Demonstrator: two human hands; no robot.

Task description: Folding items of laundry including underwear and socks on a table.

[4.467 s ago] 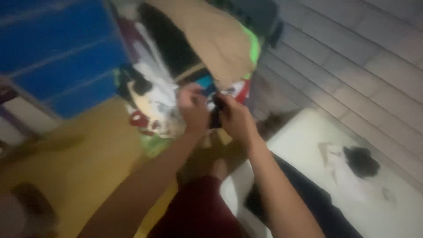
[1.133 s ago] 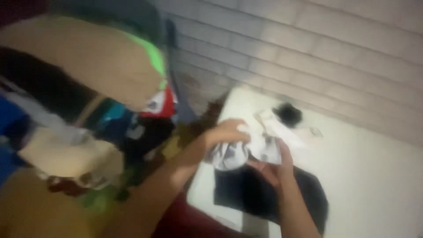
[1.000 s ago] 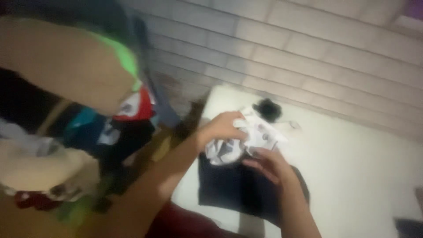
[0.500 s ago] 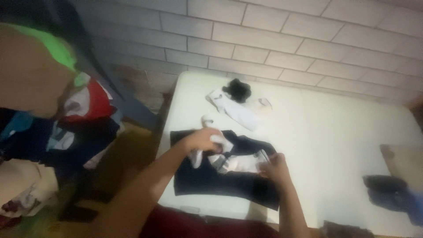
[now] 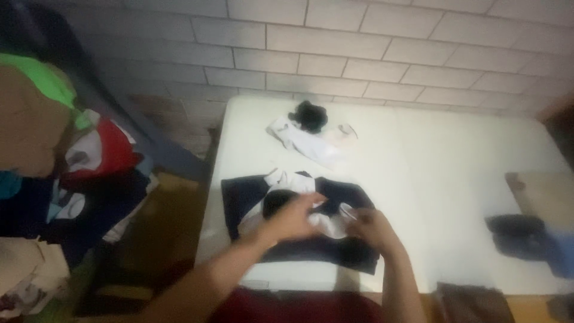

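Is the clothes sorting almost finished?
Not nearly. A few pieces already lie on the white table: a dark garment and a white piece. The left hand and right hand hold a white printed garment. A big clothes pile waits beside it.

Home laundry corner — heaped clothes [image 5: 72, 161], brick wall [image 5: 359, 48].

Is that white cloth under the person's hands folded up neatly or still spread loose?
Loose, not neatly folded. The white cloth lies rumpled and uneven on the dark garment, with the left hand and right hand on it.
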